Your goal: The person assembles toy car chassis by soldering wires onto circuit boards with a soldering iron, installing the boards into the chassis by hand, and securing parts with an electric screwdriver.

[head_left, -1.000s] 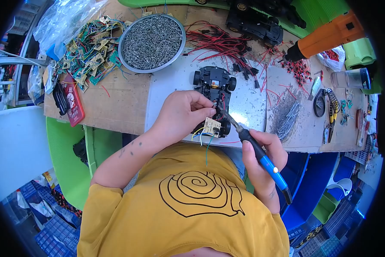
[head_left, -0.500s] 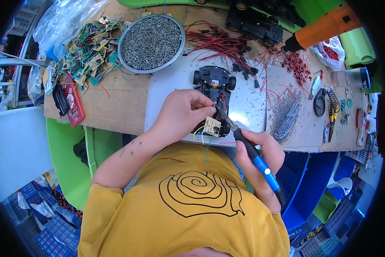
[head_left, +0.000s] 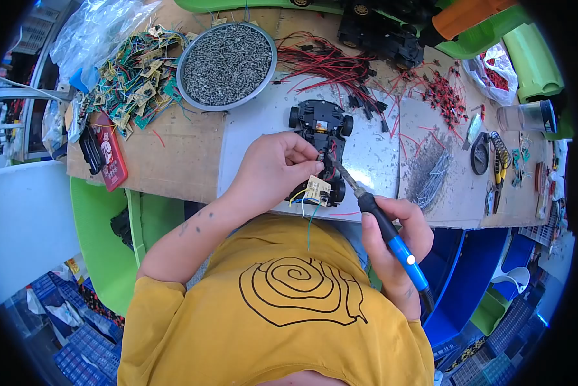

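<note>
A hand could pass over the white sheet left of the car chassis, or right of it — short of the soldering iron, slanting in at the chassis's near right. The left grip blocks its near left; beyond it, the bowl (off leftward) and red wires obstruct.
</note>
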Action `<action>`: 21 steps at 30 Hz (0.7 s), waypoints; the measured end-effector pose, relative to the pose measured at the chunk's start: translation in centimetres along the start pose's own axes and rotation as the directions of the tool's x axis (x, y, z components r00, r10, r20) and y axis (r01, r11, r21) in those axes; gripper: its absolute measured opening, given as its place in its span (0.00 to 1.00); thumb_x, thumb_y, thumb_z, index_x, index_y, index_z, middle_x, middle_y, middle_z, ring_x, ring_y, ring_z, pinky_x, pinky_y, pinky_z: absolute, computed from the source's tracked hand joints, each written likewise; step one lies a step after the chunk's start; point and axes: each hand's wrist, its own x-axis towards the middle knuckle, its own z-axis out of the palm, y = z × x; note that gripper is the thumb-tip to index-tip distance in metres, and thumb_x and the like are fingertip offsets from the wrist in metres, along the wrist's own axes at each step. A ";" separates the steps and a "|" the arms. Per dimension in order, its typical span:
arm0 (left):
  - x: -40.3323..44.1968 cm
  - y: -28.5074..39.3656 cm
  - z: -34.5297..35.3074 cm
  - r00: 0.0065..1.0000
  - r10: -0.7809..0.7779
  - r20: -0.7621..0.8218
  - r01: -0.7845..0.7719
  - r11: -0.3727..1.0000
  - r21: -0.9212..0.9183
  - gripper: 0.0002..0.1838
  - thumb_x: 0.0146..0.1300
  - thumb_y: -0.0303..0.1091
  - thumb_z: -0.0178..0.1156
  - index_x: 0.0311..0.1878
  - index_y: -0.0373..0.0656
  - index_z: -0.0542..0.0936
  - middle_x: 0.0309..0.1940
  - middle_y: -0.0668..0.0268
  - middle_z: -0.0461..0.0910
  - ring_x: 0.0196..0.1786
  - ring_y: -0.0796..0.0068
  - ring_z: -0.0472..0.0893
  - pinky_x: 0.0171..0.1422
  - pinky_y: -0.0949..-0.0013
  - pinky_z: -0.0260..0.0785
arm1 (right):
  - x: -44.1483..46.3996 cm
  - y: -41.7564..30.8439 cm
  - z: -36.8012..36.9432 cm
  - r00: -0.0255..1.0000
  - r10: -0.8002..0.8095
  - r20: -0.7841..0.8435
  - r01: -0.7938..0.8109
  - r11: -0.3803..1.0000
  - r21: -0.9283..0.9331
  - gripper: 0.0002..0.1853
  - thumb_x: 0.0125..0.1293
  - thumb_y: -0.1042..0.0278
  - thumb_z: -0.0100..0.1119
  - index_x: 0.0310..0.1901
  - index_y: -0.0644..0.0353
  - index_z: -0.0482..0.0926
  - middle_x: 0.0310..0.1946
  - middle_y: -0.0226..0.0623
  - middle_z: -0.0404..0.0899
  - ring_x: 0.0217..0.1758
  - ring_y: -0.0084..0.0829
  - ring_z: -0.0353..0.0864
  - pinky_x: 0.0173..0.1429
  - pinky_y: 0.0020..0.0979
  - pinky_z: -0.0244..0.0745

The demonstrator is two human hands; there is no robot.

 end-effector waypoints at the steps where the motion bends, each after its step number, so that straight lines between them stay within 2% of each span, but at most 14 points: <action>1: 0.0 0.0 0.1 1.000 -0.001 -0.010 0.001 1.000 -0.012 0.07 0.58 0.27 0.68 0.36 0.33 0.82 0.28 0.66 0.84 0.30 0.84 0.80 0.37 0.79 0.72 | 0.0 0.1 -0.1 1.000 -0.017 0.004 0.017 1.000 -0.006 0.14 0.47 0.75 0.72 0.37 0.64 0.82 0.23 0.38 0.80 0.23 0.30 0.80 0.27 0.26 0.72; 9: -0.4 0.2 -1.0 0.999 -0.014 -0.030 0.015 0.998 0.058 0.07 0.58 0.27 0.67 0.35 0.33 0.82 0.26 0.67 0.83 0.29 0.85 0.78 0.34 0.79 0.70 | 0.4 -0.6 -0.1 0.995 -0.086 0.054 0.090 0.994 -0.069 0.15 0.46 0.77 0.73 0.38 0.64 0.83 0.23 0.38 0.80 0.22 0.30 0.79 0.27 0.27 0.71; 11: -0.2 0.4 -1.4 0.999 0.048 0.002 -0.048 0.979 0.196 0.07 0.58 0.28 0.66 0.33 0.33 0.82 0.25 0.68 0.82 0.28 0.86 0.77 0.33 0.79 0.70 | 0.5 -0.8 0.1 0.994 -0.088 0.057 0.092 0.994 -0.067 0.15 0.45 0.77 0.73 0.38 0.64 0.83 0.23 0.38 0.80 0.22 0.31 0.79 0.27 0.28 0.71; 21: 0.9 0.1 -1.8 0.995 -0.055 0.085 0.040 0.983 0.177 0.07 0.56 0.28 0.65 0.30 0.32 0.80 0.24 0.69 0.80 0.26 0.87 0.76 0.31 0.79 0.69 | 1.0 -0.5 1.0 0.994 -0.087 0.065 0.089 0.995 -0.035 0.14 0.46 0.78 0.73 0.37 0.63 0.83 0.24 0.39 0.80 0.22 0.33 0.79 0.28 0.29 0.72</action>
